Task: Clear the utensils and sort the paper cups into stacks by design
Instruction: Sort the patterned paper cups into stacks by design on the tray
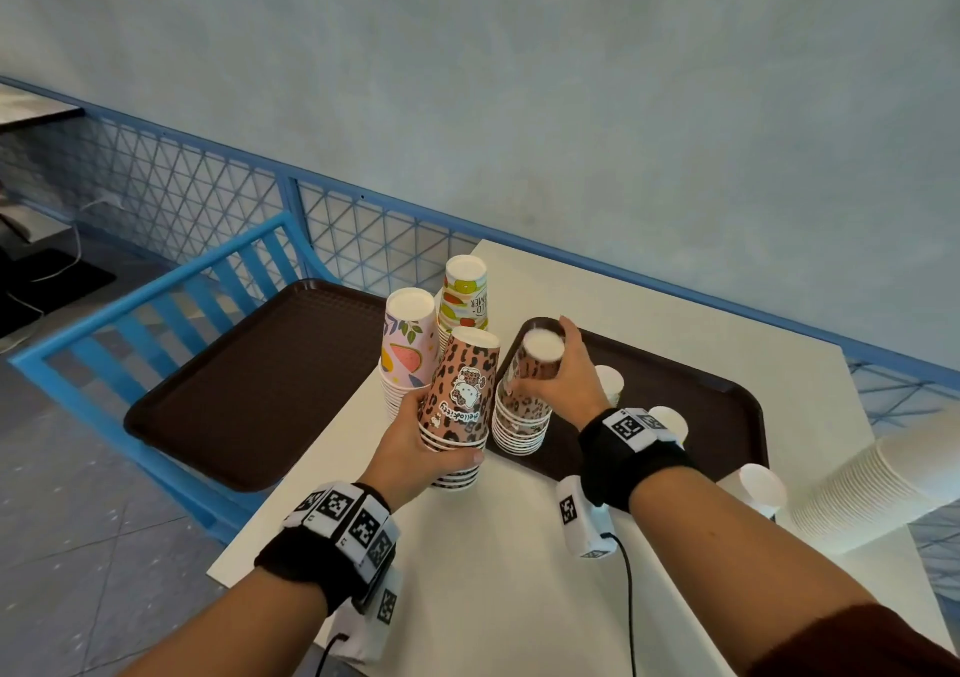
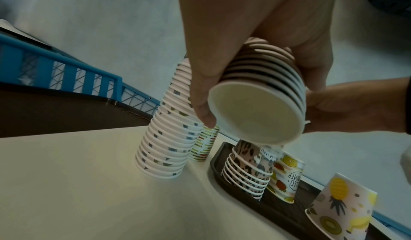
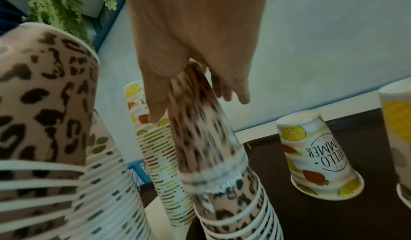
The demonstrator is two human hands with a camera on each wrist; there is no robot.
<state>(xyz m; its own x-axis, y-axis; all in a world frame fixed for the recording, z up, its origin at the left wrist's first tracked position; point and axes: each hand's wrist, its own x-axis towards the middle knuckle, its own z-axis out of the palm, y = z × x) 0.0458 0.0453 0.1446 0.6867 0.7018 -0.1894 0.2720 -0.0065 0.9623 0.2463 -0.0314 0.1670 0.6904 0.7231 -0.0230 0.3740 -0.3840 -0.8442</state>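
Leopard print, left: we've got our left hand (image 1: 415, 447) wrapped round a leopard stack (image 1: 460, 406) of upside-down cups, thumb on one side, fingers on the other, lifted and tilted off the white table (image 1: 467, 572). From the left wrist view we look straight into its open mouth (image 2: 255, 113).
Leopard print, right: our right hand (image 1: 566, 375) has fingers curled over the upper cups of a second leopard stack (image 1: 522, 416), which stands just inside the near left corner of the dark tray (image 1: 727, 416). The gripped cups are blurred, so we can't tell whether they sit fully on the ones below.
Pink fruit stack: tall pile (image 1: 408, 349) on the table, just left of the tray, right behind the held stack.
Hello Summer stack: (image 1: 464, 294) behind the pink one, also off the tray's left edge.
Loose cups on the tray: one Hello Summer cup (image 3: 318, 157) and a pineapple cup (image 2: 342, 208), both upside down, to the right of our right-hand stack.
White stack: long plain pile (image 1: 872, 489) lying off the tray's right end.
Second tray: brown tray (image 1: 249, 380) far left of the dark tray, overhanging the table edge above a blue chair (image 1: 156, 323).
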